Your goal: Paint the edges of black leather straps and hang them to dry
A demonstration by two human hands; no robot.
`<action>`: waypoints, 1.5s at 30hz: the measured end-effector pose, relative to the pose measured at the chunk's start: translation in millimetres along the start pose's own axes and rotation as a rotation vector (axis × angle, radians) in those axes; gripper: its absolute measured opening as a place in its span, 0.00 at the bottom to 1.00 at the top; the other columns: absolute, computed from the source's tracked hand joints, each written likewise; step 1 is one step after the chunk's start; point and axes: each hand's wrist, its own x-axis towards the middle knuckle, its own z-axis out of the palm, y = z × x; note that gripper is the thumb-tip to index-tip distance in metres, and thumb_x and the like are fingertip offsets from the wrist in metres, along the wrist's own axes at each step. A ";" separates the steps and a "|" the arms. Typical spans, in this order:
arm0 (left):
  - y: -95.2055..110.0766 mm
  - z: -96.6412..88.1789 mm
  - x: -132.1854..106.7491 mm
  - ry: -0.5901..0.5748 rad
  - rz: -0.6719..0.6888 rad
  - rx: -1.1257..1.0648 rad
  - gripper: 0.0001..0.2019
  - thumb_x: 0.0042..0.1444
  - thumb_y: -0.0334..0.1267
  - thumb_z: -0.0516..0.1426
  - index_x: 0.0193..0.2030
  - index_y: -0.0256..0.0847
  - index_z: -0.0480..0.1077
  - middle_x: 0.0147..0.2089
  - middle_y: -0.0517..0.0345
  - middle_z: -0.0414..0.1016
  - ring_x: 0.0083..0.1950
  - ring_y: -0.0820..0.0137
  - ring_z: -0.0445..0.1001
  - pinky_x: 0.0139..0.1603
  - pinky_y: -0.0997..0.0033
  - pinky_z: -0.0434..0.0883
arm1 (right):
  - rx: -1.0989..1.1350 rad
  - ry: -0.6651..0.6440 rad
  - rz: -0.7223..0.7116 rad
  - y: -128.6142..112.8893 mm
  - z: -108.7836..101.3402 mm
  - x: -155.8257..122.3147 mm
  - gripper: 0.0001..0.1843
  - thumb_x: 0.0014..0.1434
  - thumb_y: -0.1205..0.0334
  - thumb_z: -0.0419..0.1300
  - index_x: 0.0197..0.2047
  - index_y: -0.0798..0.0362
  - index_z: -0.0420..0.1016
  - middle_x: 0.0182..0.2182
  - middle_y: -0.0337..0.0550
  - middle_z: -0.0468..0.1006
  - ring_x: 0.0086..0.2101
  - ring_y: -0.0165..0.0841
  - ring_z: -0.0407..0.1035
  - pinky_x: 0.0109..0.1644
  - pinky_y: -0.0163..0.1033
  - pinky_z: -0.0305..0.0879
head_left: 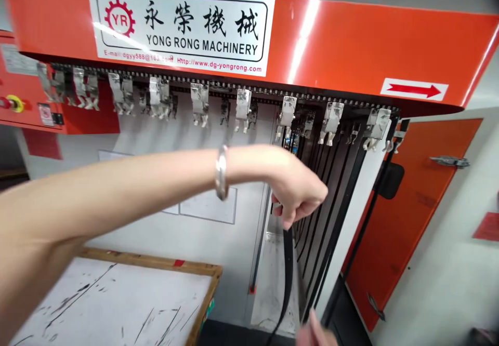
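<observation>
My left hand (pixel 299 190), with a silver bangle (pixel 221 173) on its wrist, reaches across from the left. Its fingers are closed around the upper end of a black strap (pixel 288 263), which hangs down in a slight curve to the bottom edge. Above this hand, metal clips (pixel 287 111) hang in a row from a chain. My right hand (pixel 315 334) shows only in part at the bottom edge, right of the strap's lower part. It is blurred, and whether it holds anything cannot be made out.
An orange machine cover (pixel 351 50) spans the top, with a red-arrow label (pixel 414 90). Behind my left hand, black strips (pixel 331 200) hang inside the machine's opening. An orange door (pixel 413 205) stands at right. A wood-framed white board (pixel 117 299) lies at lower left.
</observation>
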 end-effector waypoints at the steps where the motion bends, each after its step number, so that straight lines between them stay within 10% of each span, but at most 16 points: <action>1: -2.6 11.4 14.1 -0.011 0.076 0.095 0.18 0.29 0.14 0.66 0.09 0.39 0.67 0.10 0.69 0.63 0.16 0.74 0.63 0.24 0.75 0.62 | 0.015 -0.023 -0.049 -14.1 4.8 -3.7 0.30 0.50 0.32 0.65 0.45 0.47 0.80 0.35 0.49 0.82 0.38 0.46 0.78 0.38 0.45 0.75; 4: -11.9 35.9 38.7 0.029 0.268 0.470 0.19 0.35 0.19 0.69 0.10 0.40 0.65 0.15 0.62 0.68 0.25 0.68 0.70 0.34 0.66 0.69 | 0.111 -0.171 -0.236 -59.1 38.7 -0.5 0.25 0.57 0.39 0.64 0.48 0.49 0.76 0.36 0.46 0.81 0.37 0.39 0.76 0.43 0.42 0.73; 7: -23.6 39.8 39.6 0.458 0.442 0.694 0.09 0.50 0.24 0.63 0.23 0.40 0.73 0.32 0.54 0.77 0.43 0.61 0.73 0.54 0.57 0.69 | 0.276 -0.174 -0.310 -90.7 76.2 22.0 0.21 0.62 0.41 0.60 0.37 0.52 0.73 0.21 0.33 0.68 0.18 0.23 0.56 0.20 0.29 0.56; 10: -38.1 24.3 40.0 1.019 0.389 0.459 0.11 0.65 0.28 0.51 0.47 0.37 0.74 0.49 0.46 0.75 0.54 0.60 0.68 0.59 0.56 0.65 | 0.405 -0.108 -0.321 -100.1 88.7 46.7 0.23 0.62 0.39 0.60 0.36 0.53 0.72 0.19 0.29 0.58 0.17 0.20 0.45 0.18 0.27 0.41; 12: -46.9 5.9 50.5 1.183 0.237 0.090 0.13 0.69 0.35 0.49 0.53 0.35 0.70 0.50 0.46 0.74 0.52 0.62 0.70 0.55 0.58 0.67 | 0.421 -0.088 -0.332 -97.7 85.6 58.5 0.24 0.62 0.38 0.59 0.38 0.54 0.73 0.19 0.29 0.57 0.18 0.20 0.44 0.19 0.27 0.40; 16: -53.7 -38.7 86.3 1.026 0.167 -0.634 0.16 0.65 0.48 0.56 0.36 0.34 0.70 0.35 0.51 0.74 0.38 0.66 0.74 0.44 0.64 0.71 | 0.406 -0.075 -0.340 -88.1 78.1 73.2 0.24 0.62 0.38 0.59 0.37 0.54 0.72 0.19 0.29 0.56 0.18 0.20 0.43 0.20 0.28 0.40; 20: -49.4 -68.1 101.6 0.926 0.248 -0.953 0.17 0.67 0.39 0.55 0.26 0.34 0.66 0.27 0.55 0.70 0.26 0.73 0.71 0.33 0.71 0.70 | 0.381 -0.070 -0.355 -85.6 78.1 83.9 0.24 0.63 0.39 0.58 0.37 0.54 0.72 0.19 0.29 0.57 0.19 0.21 0.44 0.20 0.28 0.40; 35: -59.4 -62.8 100.7 0.891 0.278 -1.006 0.14 0.62 0.42 0.61 0.28 0.34 0.70 0.26 0.59 0.70 0.27 0.76 0.69 0.35 0.71 0.66 | 0.330 -0.089 -0.438 -116.2 63.9 116.4 0.23 0.62 0.39 0.59 0.35 0.53 0.71 0.20 0.30 0.57 0.19 0.22 0.44 0.19 0.29 0.39; 41: -69.7 -35.9 114.6 1.025 0.078 -0.612 0.27 0.50 0.39 0.68 0.15 0.39 0.54 0.17 0.71 0.47 0.23 0.78 0.47 0.29 0.70 0.48 | 0.202 -0.011 -0.461 -120.3 61.8 127.0 0.25 0.62 0.36 0.55 0.37 0.52 0.70 0.19 0.29 0.59 0.17 0.23 0.46 0.19 0.31 0.44; 45: -63.2 -21.0 109.3 0.987 0.072 -0.714 0.27 0.48 0.45 0.68 0.16 0.41 0.54 0.19 0.68 0.52 0.24 0.76 0.51 0.28 0.69 0.49 | 0.026 0.116 -0.530 -111.9 49.9 110.3 0.33 0.61 0.35 0.56 0.57 0.53 0.69 0.43 0.48 0.75 0.41 0.39 0.71 0.47 0.47 0.69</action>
